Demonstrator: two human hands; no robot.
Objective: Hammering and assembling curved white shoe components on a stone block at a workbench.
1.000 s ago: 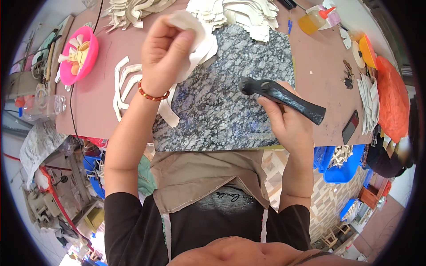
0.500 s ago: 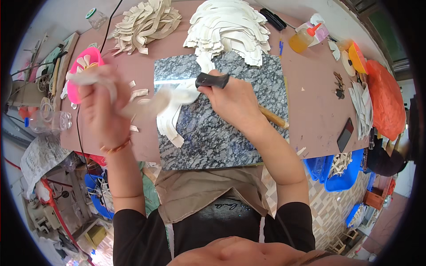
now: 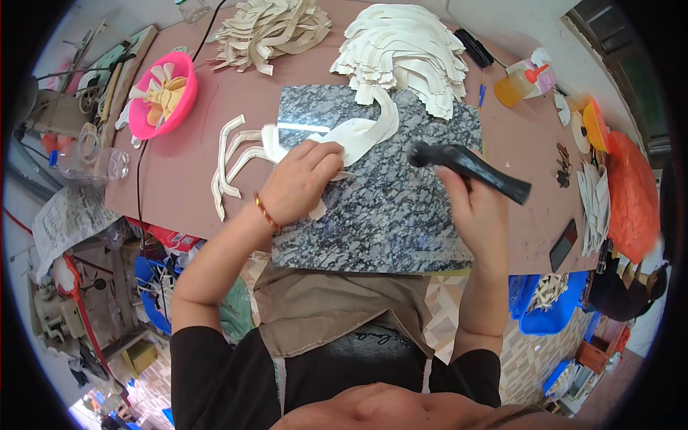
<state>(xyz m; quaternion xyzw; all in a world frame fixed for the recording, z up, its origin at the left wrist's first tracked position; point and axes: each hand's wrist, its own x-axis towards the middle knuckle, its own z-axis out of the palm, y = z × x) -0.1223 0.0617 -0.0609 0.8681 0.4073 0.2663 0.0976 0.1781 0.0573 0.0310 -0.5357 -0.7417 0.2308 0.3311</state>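
My left hand [image 3: 307,175] rests on the left part of a speckled grey stone slab [image 3: 401,236], its fingers bent together over a white curved strip [image 3: 373,132]. The strip is flat on the slab and arcs up toward the far edge; what sits under the fingertips is hidden. In my right hand [image 3: 476,215] is a hammer [image 3: 473,166] with a black head, lifted above the slab's right side. Its handle is hidden by the hand. Beside my left wrist, several narrow white strips [image 3: 233,158] lie on the brown table.
A big pile of white strips [image 3: 401,54] stands beyond the slab, a beige pile [image 3: 276,32] to its left. At the left is a pink bowl [image 3: 188,100] with pale pieces. A phone [image 3: 564,245], a yellow bottle [image 3: 512,89] and an orange-red bag [image 3: 634,190] occupy the right side.
My left hand has come from the left, where it was blurred with a strip, onto the slab. My right hand has moved right with the hammer. The whole view has shifted slightly.
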